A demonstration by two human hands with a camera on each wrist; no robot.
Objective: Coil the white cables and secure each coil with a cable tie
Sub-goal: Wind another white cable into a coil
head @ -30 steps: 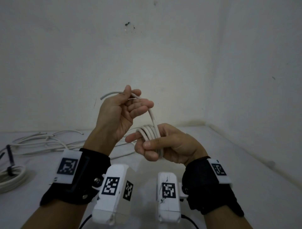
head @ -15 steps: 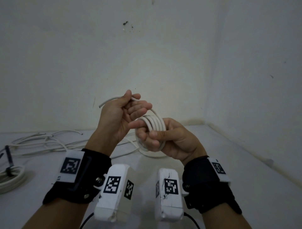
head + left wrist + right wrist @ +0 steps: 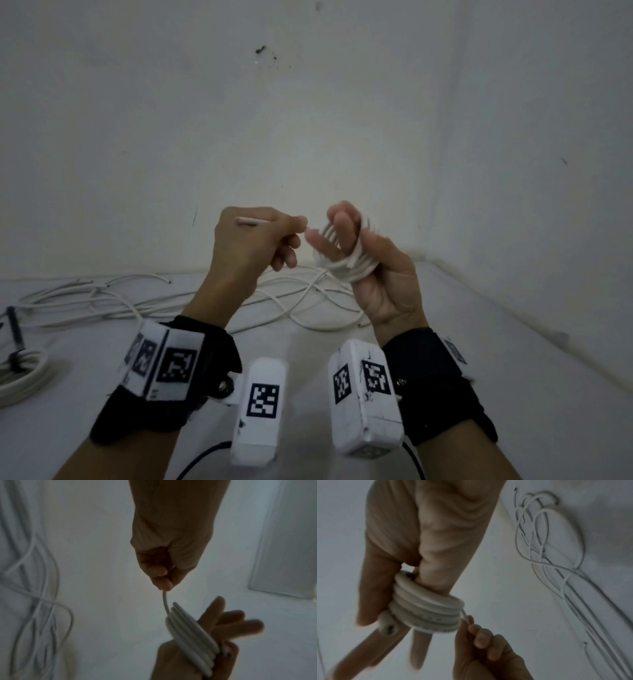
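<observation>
Seen from the head camera, a person stood at a white table [image 3: 445,342] set into the corner of a bare, scuffed white wall [image 3: 308,120]. The left hand [image 3: 253,240] pinched the free end of a white cable, fingers curled round it, and the right hand [image 3: 370,260] wore the coil [image 3: 356,267] wound round its extended fingers, thumb against the loops. Loose cables [image 3: 137,298] sprawled across the table behind the wrists. At the far left lay a finished coil [image 3: 24,377] bound with a black tie [image 3: 15,342].

The left wrist camera showed the left hand [image 3: 164,566] gripping the cable where it ran down to the coil [image 3: 192,639] on the right hand's straight fingers [image 3: 236,626]; the loose cables [image 3: 39,588] blurred along the pale tabletop.

From the right wrist, the coil [image 3: 426,607] sat stacked in tight turns round the right hand [image 3: 426,534], with the left hand's fingertips [image 3: 479,635] closed on the strand just beside it. The loose cables [image 3: 556,561] lay well apart on the table.
</observation>
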